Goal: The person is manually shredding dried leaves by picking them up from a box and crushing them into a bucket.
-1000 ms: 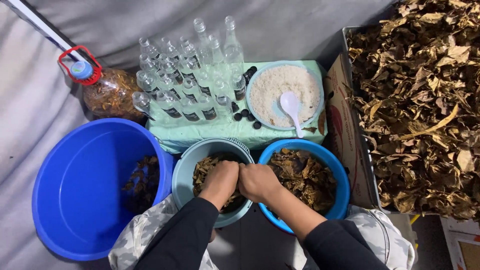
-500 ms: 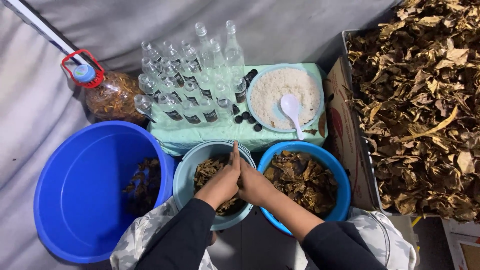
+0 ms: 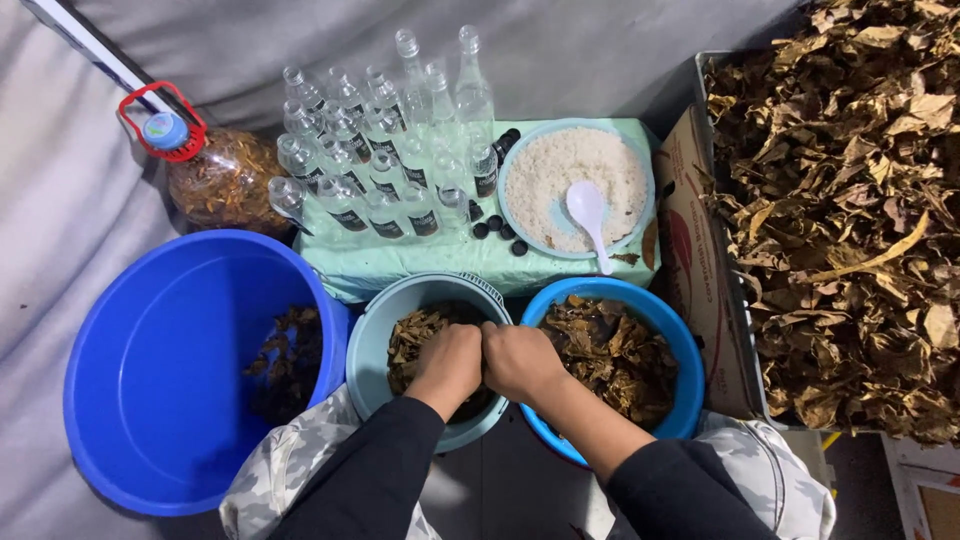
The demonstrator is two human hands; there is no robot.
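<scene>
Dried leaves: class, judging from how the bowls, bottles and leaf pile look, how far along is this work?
Done: a few crushed leaves lie in the large blue tub. In hand: the left hand and right hand, fists together, press dried leaves over the grey-blue bowl. Left: the blue bowl is full, the leaf pile is large, and the glass bottles look empty.

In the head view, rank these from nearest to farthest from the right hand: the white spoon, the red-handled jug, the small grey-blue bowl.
1. The small grey-blue bowl, directly under the right hand, which rests over it beside the left hand.
2. The white spoon, up ahead in the dish of white grains on the green stand.
3. The red-handled jug, far off to the upper left, behind the large blue tub.
</scene>
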